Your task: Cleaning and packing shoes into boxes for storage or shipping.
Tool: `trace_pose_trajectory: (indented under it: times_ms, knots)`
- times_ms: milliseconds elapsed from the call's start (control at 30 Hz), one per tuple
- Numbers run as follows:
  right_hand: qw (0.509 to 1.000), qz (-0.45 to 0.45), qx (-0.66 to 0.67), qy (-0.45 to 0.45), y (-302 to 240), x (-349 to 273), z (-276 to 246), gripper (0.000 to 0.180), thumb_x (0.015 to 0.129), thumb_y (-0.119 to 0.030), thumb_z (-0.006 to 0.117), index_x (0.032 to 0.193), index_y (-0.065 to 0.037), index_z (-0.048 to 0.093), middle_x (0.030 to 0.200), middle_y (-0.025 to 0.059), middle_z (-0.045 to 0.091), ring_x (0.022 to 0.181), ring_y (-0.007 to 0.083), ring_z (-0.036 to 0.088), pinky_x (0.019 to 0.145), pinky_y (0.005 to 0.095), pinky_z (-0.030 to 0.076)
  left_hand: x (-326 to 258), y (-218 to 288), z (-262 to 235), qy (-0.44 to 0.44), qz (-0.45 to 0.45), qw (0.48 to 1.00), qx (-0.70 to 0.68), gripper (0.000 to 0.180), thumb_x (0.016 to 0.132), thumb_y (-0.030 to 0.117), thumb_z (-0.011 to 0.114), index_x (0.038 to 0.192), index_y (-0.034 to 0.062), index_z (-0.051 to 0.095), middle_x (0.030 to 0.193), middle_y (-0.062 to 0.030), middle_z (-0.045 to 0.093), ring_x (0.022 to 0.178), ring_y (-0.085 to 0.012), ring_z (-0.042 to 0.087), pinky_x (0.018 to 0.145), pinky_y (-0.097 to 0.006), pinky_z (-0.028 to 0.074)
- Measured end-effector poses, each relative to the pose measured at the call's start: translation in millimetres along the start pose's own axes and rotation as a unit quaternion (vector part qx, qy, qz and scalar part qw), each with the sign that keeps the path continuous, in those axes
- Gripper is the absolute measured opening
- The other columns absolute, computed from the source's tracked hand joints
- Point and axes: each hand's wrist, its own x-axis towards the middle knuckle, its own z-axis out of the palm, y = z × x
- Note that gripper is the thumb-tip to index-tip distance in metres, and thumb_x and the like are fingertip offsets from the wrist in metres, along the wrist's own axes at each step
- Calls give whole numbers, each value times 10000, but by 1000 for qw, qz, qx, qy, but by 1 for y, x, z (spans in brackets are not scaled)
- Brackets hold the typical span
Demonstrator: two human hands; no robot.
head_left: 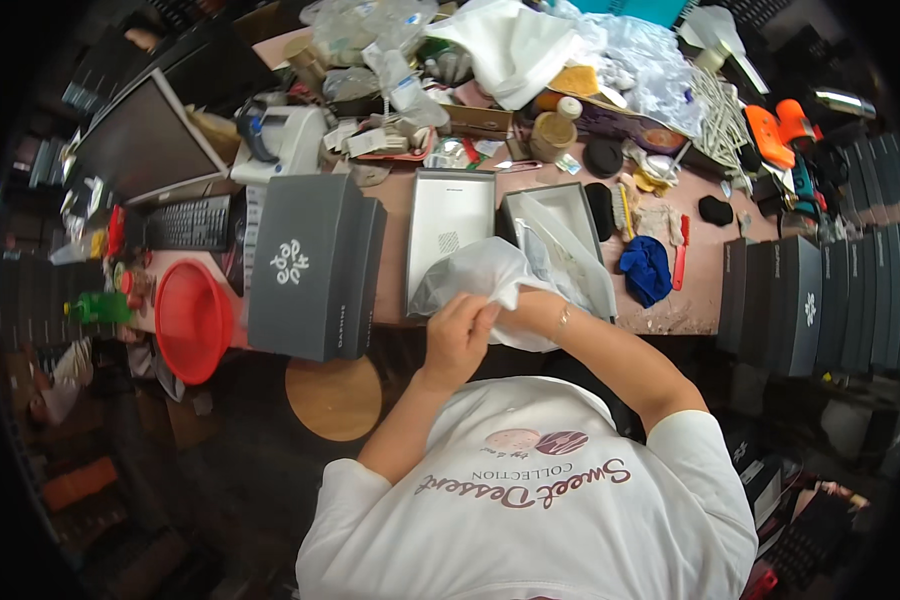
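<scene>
White short-sleeved T-shirt (pixel 530 510), loose in cut, filling the lower middle of the view. Sleeves ending above the elbows, the hems plain and wide. On the chest, just above the middle of the T-shirt, a printed emblem (pixel 537 441) of two small ovals, one pale pink, one dark maroon with stripes. Below the emblem, curving script lettering in maroon with a line of small grey capitals. Bare forearms beyond the sleeves. Thin bracelet (pixel 562 320) on the right wrist, well above the T-shirt's right sleeve.
</scene>
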Motion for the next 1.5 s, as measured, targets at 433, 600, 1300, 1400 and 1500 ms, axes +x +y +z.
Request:
trace_pose_trajectory:
  times_ms: [433, 600, 1300, 1400, 1500]
  knots:
    - [989, 52, 14, -137, 19, 54, -16, 219, 819, -157, 568, 1024, -91, 604, 998, 132, 623, 944, 283, 603, 845, 355, 472, -78, -53, 6, 44, -225, 965, -131, 212, 896, 115, 616, 1071, -5, 613, 910, -91, 649, 819, -160, 628, 723, -286, 502]
    - [981, 78, 96, -149, -1, 21, -64, 248, 829, -158, 564, 1067, -87, 582, 1037, 136, 605, 979, 280, 584, 869, 350, 458, -85, -102, 9, 239, -478, 653, -537, 621, 899, 430, 605, 1340, 40, 410, 1256, -165, 505, 1160, -265, 506, 1002, -378, 399]
    - [975, 131, 146, 109, -75, -70, -49, 386, 875, -163, 548, 1245, -74, 487, 1203, 150, 526, 1128, 264, 507, 970, 327, 399, -24, -65, 26, 15, -405, 679, -612, 795, 893, 681, 371, 1410, 79, 335, 1390, -108, 440, 1274, -254, 432, 1065, -421, 337]
    - [972, 135, 149, 119, -80, -77, -50, 406, 881, -164, 546, 1270, -72, 474, 1227, 152, 515, 1149, 262, 496, 984, 324, 391, -25, -57, 30, 16, -415, 658, -628, 811, 887, 709, 325, 1393, 76, 361, 1359, -117, 477, 1248, -265, 463, 1051, -429, 362]
    - [968, 143, 156, 134, -80, -83, -49, 427, 888, -165, 544, 1296, -70, 460, 1250, 154, 504, 1171, 260, 485, 999, 321, 383, -36, -61, 38, -3, -413, 652, -636, 816, 880, 709, 349, 1389, 71, 363, 1346, -117, 486, 1234, -264, 476, 1047, -427, 370]
